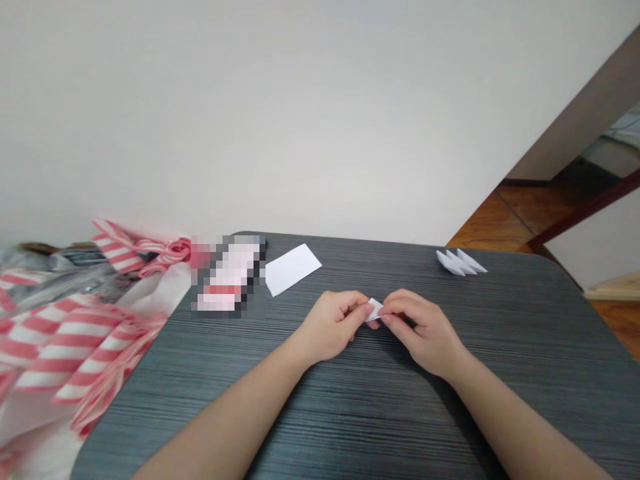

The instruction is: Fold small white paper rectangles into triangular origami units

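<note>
My left hand [331,325] and my right hand [420,332] meet at the middle of the table, with a small folded piece of white paper [375,310] pinched between their fingertips. Most of that paper is hidden by my fingers. A white paper rectangle [293,269] lies flat on the dark grey table [350,400] beyond my left hand. Farther right, near the far edge, sits a small cluster of folded white paper pieces [460,262], pointed and overlapping.
A pixelated, blurred object [229,273] lies at the table's far left corner. Beside the table on the left is a heap of red-and-white striped plastic bags [75,340]. A white wall [300,120] rises behind the table, and a wooden floor [520,217] shows to the right.
</note>
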A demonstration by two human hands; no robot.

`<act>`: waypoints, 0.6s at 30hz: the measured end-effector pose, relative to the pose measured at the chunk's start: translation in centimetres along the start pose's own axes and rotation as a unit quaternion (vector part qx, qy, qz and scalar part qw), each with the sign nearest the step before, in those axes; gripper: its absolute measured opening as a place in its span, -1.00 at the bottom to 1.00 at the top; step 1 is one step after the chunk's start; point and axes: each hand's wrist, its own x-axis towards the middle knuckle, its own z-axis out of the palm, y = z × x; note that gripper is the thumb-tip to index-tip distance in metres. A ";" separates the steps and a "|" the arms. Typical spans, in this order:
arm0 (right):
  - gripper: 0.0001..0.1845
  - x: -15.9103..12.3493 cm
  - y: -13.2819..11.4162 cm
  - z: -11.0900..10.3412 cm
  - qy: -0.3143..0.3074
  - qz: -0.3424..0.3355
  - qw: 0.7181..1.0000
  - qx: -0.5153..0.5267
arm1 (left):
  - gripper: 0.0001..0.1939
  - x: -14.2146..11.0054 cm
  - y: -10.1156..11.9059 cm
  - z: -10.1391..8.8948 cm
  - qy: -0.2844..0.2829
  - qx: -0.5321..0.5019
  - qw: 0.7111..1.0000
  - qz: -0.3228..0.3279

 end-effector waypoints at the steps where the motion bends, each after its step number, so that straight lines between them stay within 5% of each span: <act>1: -0.84 0.0 -0.1 0.0 0.003 0.004 1.000 0.000 | -0.66 0.0 0.1 0.0 -0.003 0.005 1.000 0.001; 12: -0.90 -0.2 0.0 0.4 0.029 0.092 0.995 -0.007 | -0.61 0.0 0.4 -0.2 -0.018 -0.007 1.000 0.011; 18: -0.90 -0.1 -0.1 0.3 0.033 0.092 0.995 -0.024 | -0.77 0.0 0.0 0.0 -0.036 -0.024 0.999 0.015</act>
